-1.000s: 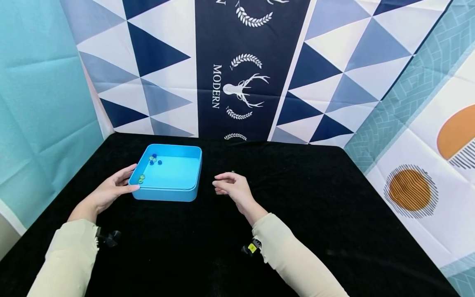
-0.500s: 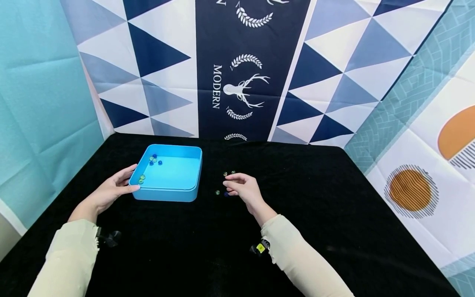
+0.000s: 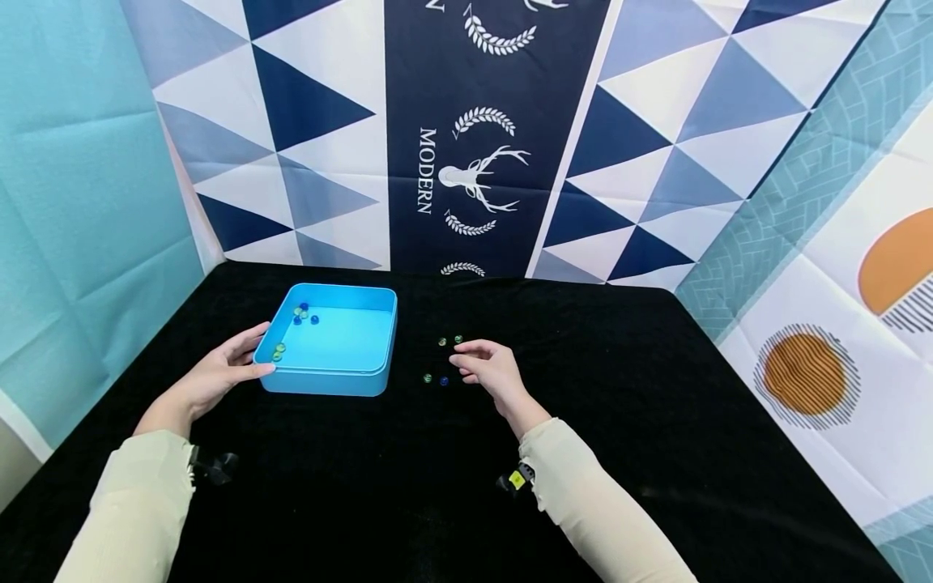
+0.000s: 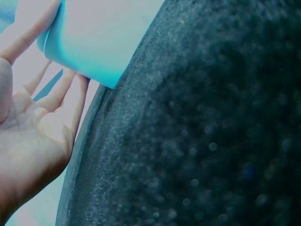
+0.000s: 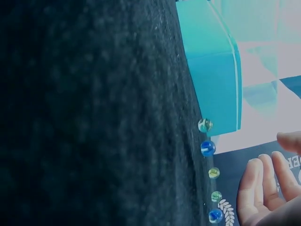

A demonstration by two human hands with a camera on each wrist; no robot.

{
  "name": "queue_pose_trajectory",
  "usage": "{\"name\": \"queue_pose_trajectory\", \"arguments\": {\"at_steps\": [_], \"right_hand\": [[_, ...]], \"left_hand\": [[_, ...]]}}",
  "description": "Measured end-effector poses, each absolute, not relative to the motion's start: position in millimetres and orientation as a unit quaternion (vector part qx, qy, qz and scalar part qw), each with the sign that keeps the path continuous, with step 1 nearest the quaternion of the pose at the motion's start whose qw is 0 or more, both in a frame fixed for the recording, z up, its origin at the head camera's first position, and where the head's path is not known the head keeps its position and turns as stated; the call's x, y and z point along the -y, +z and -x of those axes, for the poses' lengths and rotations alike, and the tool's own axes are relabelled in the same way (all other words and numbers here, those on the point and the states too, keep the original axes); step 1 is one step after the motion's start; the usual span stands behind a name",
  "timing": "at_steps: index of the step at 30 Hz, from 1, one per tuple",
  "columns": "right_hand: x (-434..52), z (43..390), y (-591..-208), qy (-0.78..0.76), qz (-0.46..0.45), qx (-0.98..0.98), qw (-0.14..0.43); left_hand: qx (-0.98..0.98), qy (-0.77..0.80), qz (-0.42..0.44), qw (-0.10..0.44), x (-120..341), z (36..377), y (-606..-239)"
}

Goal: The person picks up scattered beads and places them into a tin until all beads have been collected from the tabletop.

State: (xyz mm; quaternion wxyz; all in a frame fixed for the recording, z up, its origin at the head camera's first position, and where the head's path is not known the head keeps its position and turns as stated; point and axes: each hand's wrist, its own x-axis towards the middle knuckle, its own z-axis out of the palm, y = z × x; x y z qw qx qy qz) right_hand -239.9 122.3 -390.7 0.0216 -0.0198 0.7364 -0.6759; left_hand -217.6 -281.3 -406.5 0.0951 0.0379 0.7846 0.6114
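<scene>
My left hand (image 3: 219, 368) grips the front left corner of a light blue square box (image 3: 328, 382), thumb at the front rim and fingers along the left side. Inside the box lie several blue and yellow-green glass marbles (image 3: 314, 320), gathered toward its left side. My right hand (image 3: 492, 372) hovers just right of a loose group of marbles on the black cloth, thumb apart from the fingers and nothing held. A blue marble (image 3: 444, 380) and a green marble (image 3: 428, 378) sit at the front of this group. In the right wrist view another blue marble (image 5: 215, 216) shows nearest the hand.
Black cloth (image 3: 364, 486) covers the table. A patterned curtain (image 3: 481, 194) hangs behind the far edge, with light blue fabric (image 3: 80, 178) at the left and printed fabric (image 3: 845, 356) at the right.
My right hand has moved to the right, uncovering marbles on the cloth that it hid before. The left hand and the box have stayed in place.
</scene>
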Motion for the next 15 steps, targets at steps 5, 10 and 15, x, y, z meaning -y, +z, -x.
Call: {"name": "queue_pose_trajectory", "arguments": {"at_steps": [5,10,15], "right_hand": [[-128,244,-392,-0.646,0.008,-0.763,0.026],[-136,248,-393,-0.615,-0.003,-0.788,0.041],[-144,252,-395,-0.593,-0.012,-0.802,0.064]], "left_hand": [[-0.785,0.611,-0.041,0.094,282,217,-406],[-0.784,0.612,-0.042,0.094,282,217,-406],[-0.784,0.611,-0.041,0.096,281,217,-406]]}}
